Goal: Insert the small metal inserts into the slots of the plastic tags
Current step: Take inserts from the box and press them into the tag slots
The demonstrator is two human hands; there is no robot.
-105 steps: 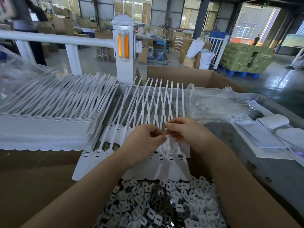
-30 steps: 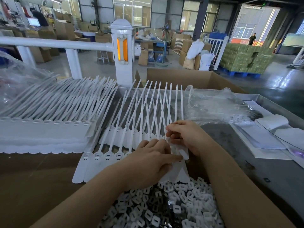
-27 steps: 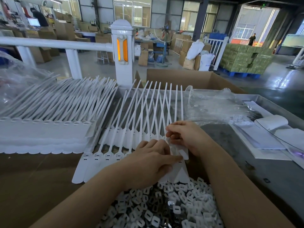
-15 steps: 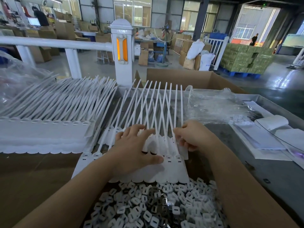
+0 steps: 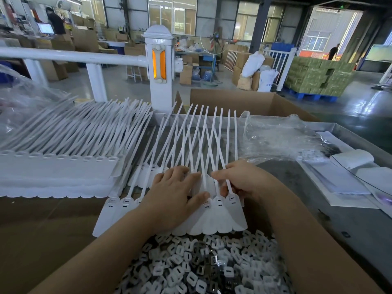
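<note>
nearest, heap of small white and dark metal inserts [image 5: 203, 270] in cardboard box. beyond, left hand [image 5: 174, 198] flat, fingers straight, pressing fanned white plastic tags [image 5: 220, 217]; right hand [image 5: 244, 183] pinches one strap. judgement: hold row steady, slots exposed.

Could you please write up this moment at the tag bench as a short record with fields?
setting: factory workbench
left hand: fingers spread flat, pressing on the fanned row of tags
right hand: fingers curled round a tag's strap at the row's right end
inserts: loose heap in the cardboard box nearest the camera, below the tags
tag stack: left of the hands, untouched
plastic bag: clear, right of the straps
</note>
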